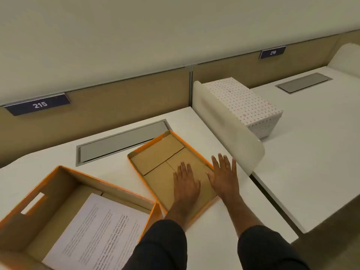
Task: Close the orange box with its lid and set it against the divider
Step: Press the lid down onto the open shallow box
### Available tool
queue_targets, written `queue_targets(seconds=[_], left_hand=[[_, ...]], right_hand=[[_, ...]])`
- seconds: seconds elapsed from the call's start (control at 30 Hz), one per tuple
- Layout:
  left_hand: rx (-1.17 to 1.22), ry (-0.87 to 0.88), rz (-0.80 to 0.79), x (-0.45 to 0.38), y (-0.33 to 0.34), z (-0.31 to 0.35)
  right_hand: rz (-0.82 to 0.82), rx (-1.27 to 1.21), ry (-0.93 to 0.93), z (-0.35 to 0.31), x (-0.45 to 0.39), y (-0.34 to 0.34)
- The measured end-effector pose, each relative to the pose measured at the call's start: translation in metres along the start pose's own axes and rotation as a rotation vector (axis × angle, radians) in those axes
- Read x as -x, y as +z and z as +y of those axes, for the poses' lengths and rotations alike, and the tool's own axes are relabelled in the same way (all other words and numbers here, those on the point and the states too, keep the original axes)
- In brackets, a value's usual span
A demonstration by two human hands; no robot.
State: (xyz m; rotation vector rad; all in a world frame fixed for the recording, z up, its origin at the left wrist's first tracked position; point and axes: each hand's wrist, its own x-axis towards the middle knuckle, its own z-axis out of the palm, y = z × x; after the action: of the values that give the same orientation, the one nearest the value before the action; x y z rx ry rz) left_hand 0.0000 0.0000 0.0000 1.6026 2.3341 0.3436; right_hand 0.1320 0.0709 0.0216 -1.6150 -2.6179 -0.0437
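The orange box [64, 178] stands open at the lower left of the white desk, brown inside, with printed paper sheets [97, 230] lying in it. Its orange-rimmed lid [157, 152] lies upside down to the right of the box, brown inner side up. My left hand [186, 182] is spread flat over the lid's inner surface, fingers apart. My right hand [224, 176] hovers over the lid's right rim, fingers apart, holding nothing. The rounded white divider [229, 121] rises just right of the lid.
A grey cable flap [120, 145] is set into the desk behind the lid. A white dotted box [245, 104] sits on the neighbouring desk beyond the divider. Tan back panels carry number tags 215 [39, 104] and 210 [272, 52]. The desk's front edge [272, 221] runs at lower right.
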Motion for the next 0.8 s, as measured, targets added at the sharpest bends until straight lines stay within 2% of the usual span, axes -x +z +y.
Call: queue_targets(seconds=[0.13,0.23,0.37,0.47,0.63,0.8], left_hand=[[-0.056,-0.012,-0.007,0.002,0.019,-0.009],[-0.099,0.012,-0.007,0.004,0.029,-0.012],[-0.139,0.009,-0.003,0.004,0.037,-0.018],[-0.146,0.007,0.014,0.005,0.040,-0.019],[-0.125,-0.012,0.014,0.005,0.039,-0.018],[-0.013,-0.067,-0.002,0.010,0.025,-0.007]], right_hand=[[-0.052,0.059,0.056,0.013,0.005,0.015],[-0.099,0.016,0.128,0.012,0.003,0.021],[-0.080,-0.115,0.284,0.007,-0.008,0.019],[-0.071,-0.158,0.305,0.003,-0.019,0.017],[-0.148,-0.285,0.382,-0.007,-0.038,0.016],[-0.228,-0.532,0.388,0.004,-0.058,0.004]])
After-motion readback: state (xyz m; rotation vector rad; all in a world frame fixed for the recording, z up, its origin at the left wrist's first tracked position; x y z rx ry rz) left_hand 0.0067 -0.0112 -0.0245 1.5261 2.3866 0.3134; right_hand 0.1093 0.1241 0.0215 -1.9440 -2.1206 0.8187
